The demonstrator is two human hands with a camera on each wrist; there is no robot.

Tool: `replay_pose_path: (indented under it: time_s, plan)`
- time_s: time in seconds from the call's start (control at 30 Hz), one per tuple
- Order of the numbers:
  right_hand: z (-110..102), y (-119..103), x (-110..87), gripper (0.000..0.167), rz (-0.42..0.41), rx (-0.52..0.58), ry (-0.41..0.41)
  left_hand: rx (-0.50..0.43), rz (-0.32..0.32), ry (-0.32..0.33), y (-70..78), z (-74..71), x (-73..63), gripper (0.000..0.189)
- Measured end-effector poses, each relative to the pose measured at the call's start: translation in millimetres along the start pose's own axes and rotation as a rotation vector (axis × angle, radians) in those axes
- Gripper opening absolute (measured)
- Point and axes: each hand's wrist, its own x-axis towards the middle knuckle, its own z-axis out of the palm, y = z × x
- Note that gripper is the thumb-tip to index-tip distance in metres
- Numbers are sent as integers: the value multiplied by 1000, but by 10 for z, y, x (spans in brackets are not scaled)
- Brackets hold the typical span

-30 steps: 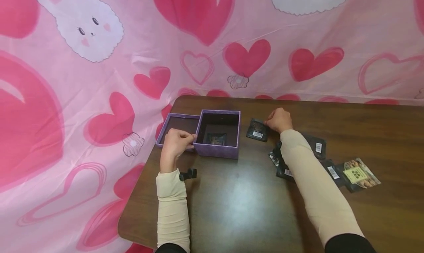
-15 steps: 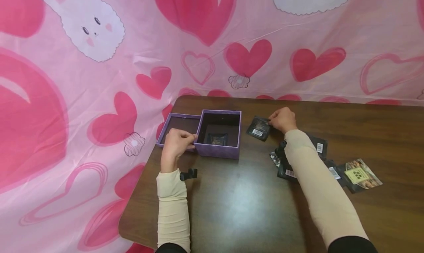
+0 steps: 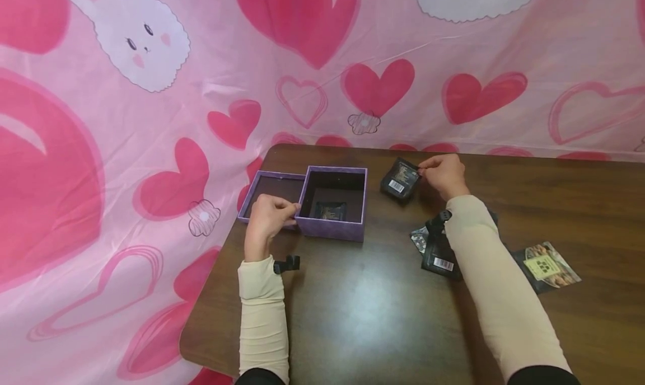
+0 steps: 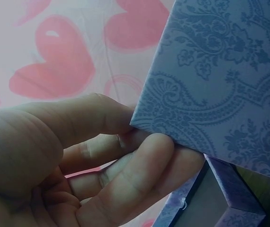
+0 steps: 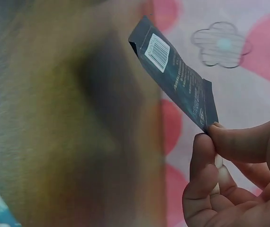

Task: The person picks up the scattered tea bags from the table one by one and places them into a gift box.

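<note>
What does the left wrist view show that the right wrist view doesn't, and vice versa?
Only the left wrist view: the left hand pinching a corner of the patterned box, with part of the lid below.
Only the right wrist view: the right hand pinching a barcoded dark packet by one end.
Both: the pink heart-print backdrop.

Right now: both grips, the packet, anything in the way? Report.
Left grip holding purple box at its near left corner. Right grip pinching black packet at one end, tilted. Nothing visible between packet and box.
</note>
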Motion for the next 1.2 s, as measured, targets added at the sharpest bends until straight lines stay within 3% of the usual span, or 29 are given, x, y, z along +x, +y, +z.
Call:
replay_pose_path:
  time_s: [0.17,0.4,0.7,1.0,1.2]
  plan:
    - [-73,-89,-8,25,-29,37,49,4,-1,7,-9,5,-2,16]
    - [-123,-116,-21,32,59,304,-4,-18,-9,8,-21,8,-3,15]
    - [-127,-215,-32,32,53,474,24,-6,-17,7,-13,5,-8,16]
    - [-130,-425,-108,33,-22,431,13,-12,-2,4,-9,-3,-9,15]
    - [-80,-547,-155,30,-57,378,-52,6,1,6,-19,-11,-11,16]
